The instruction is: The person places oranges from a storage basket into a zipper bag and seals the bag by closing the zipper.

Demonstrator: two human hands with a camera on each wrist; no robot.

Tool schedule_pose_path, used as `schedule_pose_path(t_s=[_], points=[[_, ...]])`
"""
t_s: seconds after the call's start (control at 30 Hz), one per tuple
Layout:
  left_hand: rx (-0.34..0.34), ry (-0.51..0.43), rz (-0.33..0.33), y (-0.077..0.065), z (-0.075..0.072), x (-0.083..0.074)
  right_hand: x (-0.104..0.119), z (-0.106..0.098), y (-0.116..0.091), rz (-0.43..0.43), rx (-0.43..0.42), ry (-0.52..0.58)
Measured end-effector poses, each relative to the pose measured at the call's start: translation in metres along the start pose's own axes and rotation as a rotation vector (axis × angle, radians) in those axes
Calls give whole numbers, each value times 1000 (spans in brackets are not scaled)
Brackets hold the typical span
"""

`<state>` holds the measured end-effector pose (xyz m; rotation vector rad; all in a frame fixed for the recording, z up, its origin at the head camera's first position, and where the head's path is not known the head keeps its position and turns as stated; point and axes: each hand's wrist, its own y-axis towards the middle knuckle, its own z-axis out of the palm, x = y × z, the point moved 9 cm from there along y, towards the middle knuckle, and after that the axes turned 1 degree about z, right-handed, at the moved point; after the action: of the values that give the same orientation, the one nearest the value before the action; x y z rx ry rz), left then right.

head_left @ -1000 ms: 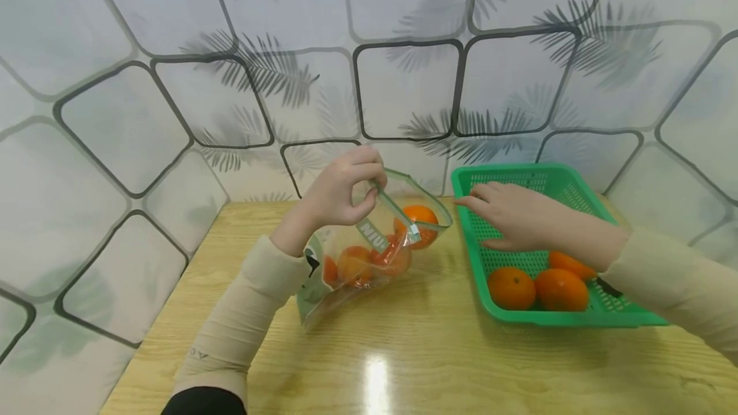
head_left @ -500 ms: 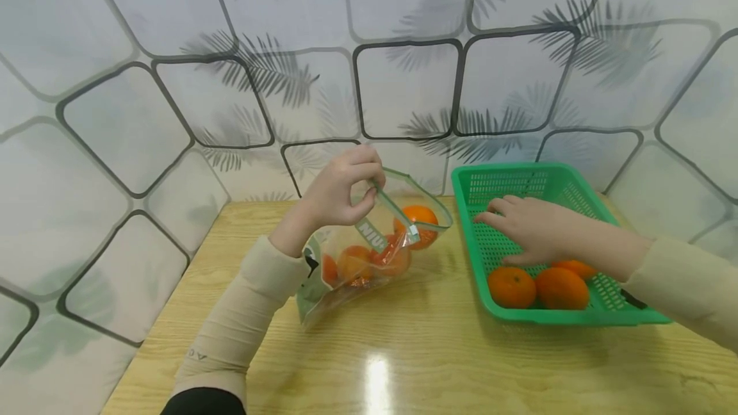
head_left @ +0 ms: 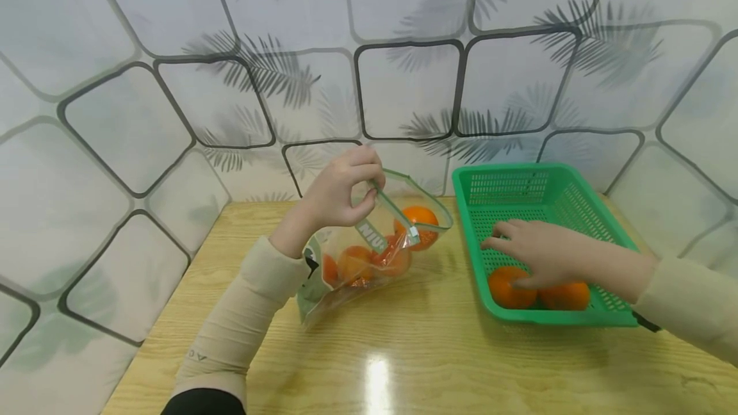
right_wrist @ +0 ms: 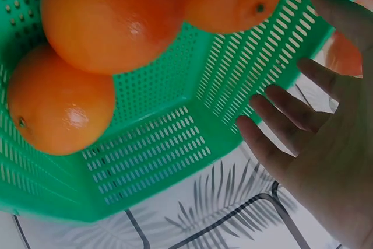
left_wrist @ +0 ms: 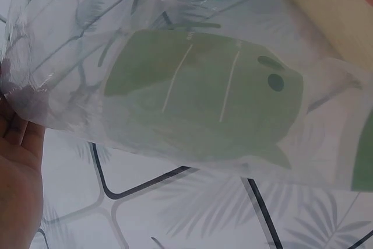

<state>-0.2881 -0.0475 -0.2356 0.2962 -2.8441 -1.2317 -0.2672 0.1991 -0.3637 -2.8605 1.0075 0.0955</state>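
Note:
My left hand [head_left: 344,187] pinches the upper edge of a clear zip bag [head_left: 371,235], its mouth tilted open to the right. Several oranges [head_left: 355,265] lie inside, one orange [head_left: 419,226] near the mouth. The left wrist view shows the bag's green print [left_wrist: 204,86] up close. Over the green basket [head_left: 471,255], my right hand [head_left: 544,252] spreads its fingers, holding nothing, thumb overlapping the left orange [head_left: 508,290] in the head view. Three oranges show in the basket in the right wrist view: a large-looking orange [right_wrist: 113,16] between two others; the hand hides one in the head view.
Bag and basket stand on a light wooden table [head_left: 346,364], a gap between them. A patterned wall covering [head_left: 409,91] rises behind the table and along both sides. The basket's walls [right_wrist: 145,161] are slotted.
My right hand has moved down and toward me over the basket, from its left rim to just above the oranges. The left hand and the bag have stayed in place.

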Motion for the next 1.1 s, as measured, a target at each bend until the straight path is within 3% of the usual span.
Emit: schedule_pose_path(t_s=[0.7,1.1], points=[[11,27,-5,-1,3,0,12,24,-11,-75,22,14],[14,39,10,-1,3,-4,8,38,-13,-33,78,32]])
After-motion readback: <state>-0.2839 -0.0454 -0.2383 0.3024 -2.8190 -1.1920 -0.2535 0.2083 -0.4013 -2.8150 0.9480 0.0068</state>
